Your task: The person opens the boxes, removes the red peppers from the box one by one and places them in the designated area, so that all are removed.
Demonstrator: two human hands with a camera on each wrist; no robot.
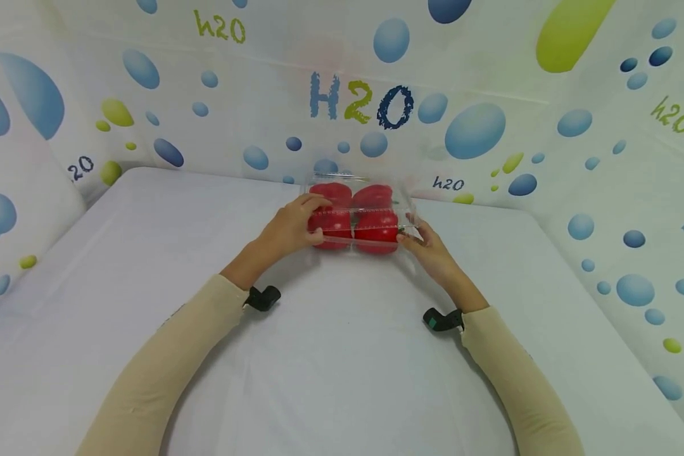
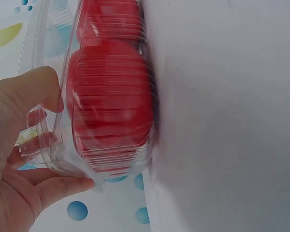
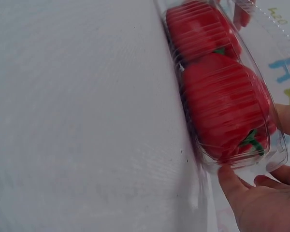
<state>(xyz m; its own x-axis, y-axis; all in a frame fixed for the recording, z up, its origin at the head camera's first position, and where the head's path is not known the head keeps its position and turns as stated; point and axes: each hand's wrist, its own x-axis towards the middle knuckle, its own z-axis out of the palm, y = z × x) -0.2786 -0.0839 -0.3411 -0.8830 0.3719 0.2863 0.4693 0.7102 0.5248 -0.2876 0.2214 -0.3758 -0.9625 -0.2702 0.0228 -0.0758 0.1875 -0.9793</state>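
Note:
A clear plastic clamshell box (image 1: 358, 209) with several red tomatoes (image 1: 376, 229) inside sits on the white table (image 1: 342, 354), toward the far edge. My left hand (image 1: 294, 227) grips the box's left end, fingers over the lid and thumb at the front. In the left wrist view the thumb and fingers (image 2: 34, 92) pinch the box's corner tab (image 2: 36, 137). My right hand (image 1: 427, 244) holds the right end at its rim. The right wrist view shows the fingertips (image 3: 230, 180) touching the box's (image 3: 232, 96) lower corner beside a tomato (image 3: 222, 104) with a green stalk.
A wall covering printed with blue and green bubbles and "H2O" (image 1: 360, 101) rises right behind the box and along both sides. The white table surface stretches between my arms and out to the left and right edges.

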